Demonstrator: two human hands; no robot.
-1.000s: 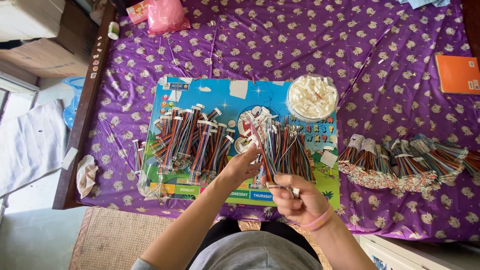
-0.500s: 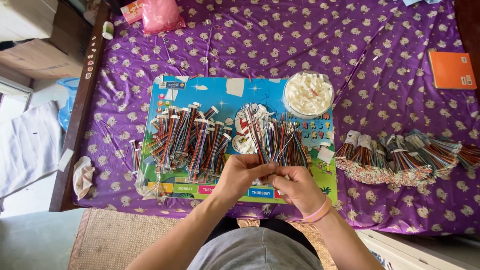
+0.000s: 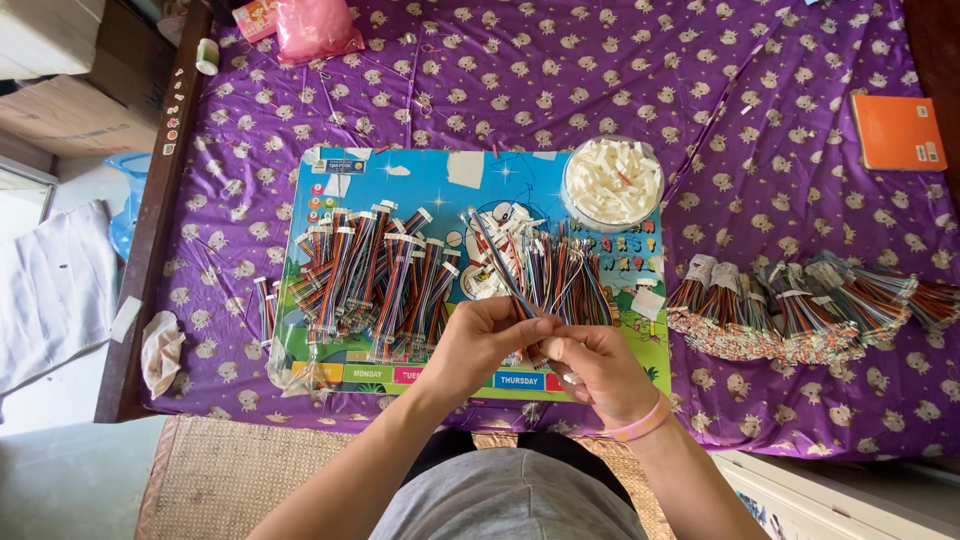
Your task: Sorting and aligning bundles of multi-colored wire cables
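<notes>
My left hand [image 3: 480,340] and my right hand [image 3: 597,368] meet over the near edge of a blue picture board [image 3: 440,180]. Between them they pinch a thin multicoloured ribbon cable [image 3: 500,270] that slants up to the left. My right wrist wears a pink band [image 3: 640,425]. Just beyond the fingers lies a loose heap of the same cables [image 3: 560,275]. Taped cable bundles [image 3: 370,275] are lined up on the board's left half. A round clear tub of small white connectors [image 3: 612,180] stands at the board's far right corner.
A purple patterned cloth [image 3: 540,80] covers the table. Finished cable bundles [image 3: 800,300] lie in a row at the right. An orange notebook [image 3: 898,132] sits far right, a pink bag [image 3: 315,28] at the far edge, a crumpled tissue [image 3: 160,350] at the left corner.
My hands have drawn together, from apart a second ago to touching over the board's near edge. The single cable is now held by both hands. The view shifted slightly.
</notes>
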